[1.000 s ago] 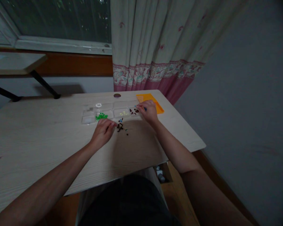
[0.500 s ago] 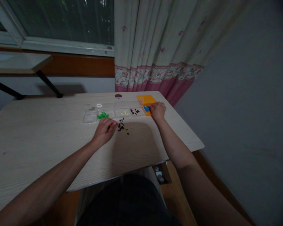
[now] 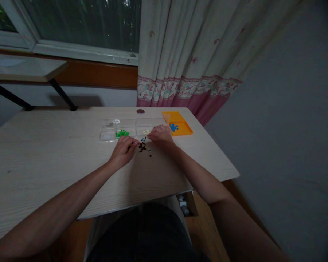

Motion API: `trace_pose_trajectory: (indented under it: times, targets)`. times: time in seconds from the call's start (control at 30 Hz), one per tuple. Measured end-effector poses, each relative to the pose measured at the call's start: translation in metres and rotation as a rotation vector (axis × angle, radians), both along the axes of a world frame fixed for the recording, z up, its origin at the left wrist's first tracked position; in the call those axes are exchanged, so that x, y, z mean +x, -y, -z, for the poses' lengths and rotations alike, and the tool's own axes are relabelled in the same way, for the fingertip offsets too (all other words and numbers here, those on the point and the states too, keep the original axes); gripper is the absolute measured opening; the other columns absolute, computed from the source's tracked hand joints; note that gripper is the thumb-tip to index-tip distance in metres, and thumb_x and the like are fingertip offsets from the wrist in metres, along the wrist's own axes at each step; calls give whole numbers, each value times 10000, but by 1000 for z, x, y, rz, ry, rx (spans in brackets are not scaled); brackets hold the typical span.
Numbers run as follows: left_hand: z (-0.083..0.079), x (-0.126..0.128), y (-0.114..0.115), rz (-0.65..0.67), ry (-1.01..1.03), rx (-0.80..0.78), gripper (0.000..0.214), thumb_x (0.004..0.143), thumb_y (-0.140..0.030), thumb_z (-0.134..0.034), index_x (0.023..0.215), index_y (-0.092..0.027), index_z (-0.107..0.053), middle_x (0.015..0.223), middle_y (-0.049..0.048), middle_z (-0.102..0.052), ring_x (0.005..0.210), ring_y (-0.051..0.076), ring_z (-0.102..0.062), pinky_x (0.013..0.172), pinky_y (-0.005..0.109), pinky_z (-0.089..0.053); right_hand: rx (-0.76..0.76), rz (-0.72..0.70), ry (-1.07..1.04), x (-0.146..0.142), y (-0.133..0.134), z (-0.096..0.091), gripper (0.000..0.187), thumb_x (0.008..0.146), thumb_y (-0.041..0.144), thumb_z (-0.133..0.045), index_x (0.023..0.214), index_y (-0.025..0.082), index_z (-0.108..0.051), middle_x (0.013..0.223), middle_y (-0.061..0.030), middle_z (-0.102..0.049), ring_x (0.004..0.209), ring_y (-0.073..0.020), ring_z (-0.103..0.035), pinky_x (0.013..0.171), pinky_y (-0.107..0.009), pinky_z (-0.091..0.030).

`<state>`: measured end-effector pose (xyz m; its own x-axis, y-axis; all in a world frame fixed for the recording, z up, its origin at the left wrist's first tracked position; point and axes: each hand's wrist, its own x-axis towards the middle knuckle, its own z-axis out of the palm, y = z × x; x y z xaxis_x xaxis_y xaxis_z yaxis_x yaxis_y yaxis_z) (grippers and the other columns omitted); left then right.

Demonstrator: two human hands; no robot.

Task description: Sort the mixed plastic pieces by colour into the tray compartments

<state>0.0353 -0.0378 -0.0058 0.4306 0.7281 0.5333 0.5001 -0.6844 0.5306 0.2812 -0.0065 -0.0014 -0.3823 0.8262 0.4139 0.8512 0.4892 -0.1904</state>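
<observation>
A loose pile of small dark brown pieces (image 3: 142,146), with a few blue ones among them, lies on the table between my hands. My left hand (image 3: 124,149) rests at the pile's left side, fingers pinched together; whatever is in them is too small to make out. My right hand (image 3: 161,135) hovers by the pile's upper right, its fingers drawn together near the pieces. Behind the hands are clear lidded boxes, one with green pieces (image 3: 122,133), another with pale yellow pieces (image 3: 146,132). Blue pieces (image 3: 174,127) sit in an orange box (image 3: 185,128) to the right.
A round dark brown disc (image 3: 140,111) lies near the table's back edge. At the back left, a raised shelf (image 3: 27,69) stands on black legs. A curtain (image 3: 191,83) hangs behind the table, with a wall to the right. Below the front edge is an open drawer (image 3: 190,203).
My right hand has moved left from the orange box to the brown pile and now covers the box with brown pieces. My left hand has stayed by the pile. The view has shifted slightly.
</observation>
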Motion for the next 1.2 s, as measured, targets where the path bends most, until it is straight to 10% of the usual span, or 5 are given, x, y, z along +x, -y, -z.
trace_pose_trajectory:
  times: [1.2]
  targets:
    - [-2, -1, 0, 12, -3, -29, 287, 999, -336, -403, 952, -227, -665, 876, 50, -642, 897, 211, -544, 861, 391, -422, -8, -97, 17, -20, 10, 1, 118, 895, 275, -612, 906, 223, -717, 1034, -48, -683, 1093, -225, -490, 987, -379, -261]
